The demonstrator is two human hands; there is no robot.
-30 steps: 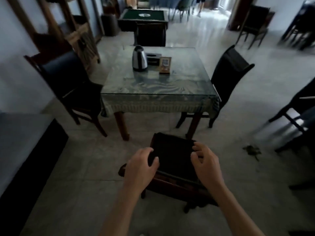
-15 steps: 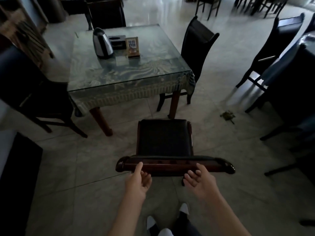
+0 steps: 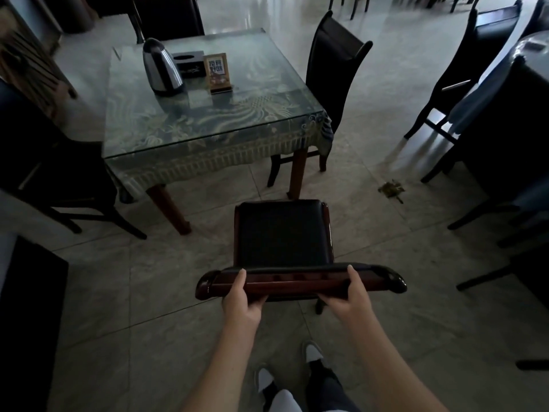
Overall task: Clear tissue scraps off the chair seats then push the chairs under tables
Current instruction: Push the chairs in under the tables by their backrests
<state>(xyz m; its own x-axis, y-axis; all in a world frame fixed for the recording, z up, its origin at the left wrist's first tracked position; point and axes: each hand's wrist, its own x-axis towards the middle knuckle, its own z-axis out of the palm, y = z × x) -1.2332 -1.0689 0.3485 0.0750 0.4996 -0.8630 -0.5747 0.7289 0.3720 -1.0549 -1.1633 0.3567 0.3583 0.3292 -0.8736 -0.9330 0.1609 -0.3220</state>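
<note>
A dark chair (image 3: 282,233) with a black padded seat and a reddish wooden top rail stands right in front of me, its seat bare and facing the table (image 3: 267,114). My left hand (image 3: 242,298) grips the left part of the rail. My right hand (image 3: 346,295) grips the right part. The table has a glass top over a patterned green cloth, and the chair's front edge is a short way from its near right leg. A crumpled greenish scrap (image 3: 391,189) lies on the floor tiles to the right.
On the table stand a metal kettle (image 3: 162,66), a black tissue box (image 3: 188,63) and a small framed sign (image 3: 219,72). Other dark chairs stand at the table's right (image 3: 332,72), left (image 3: 50,162) and far side. Another table with chairs is at right (image 3: 505,120).
My hands left the seat, drew back, then closed on the chair's top rail. The view tilted down toward the chair and my feet.
</note>
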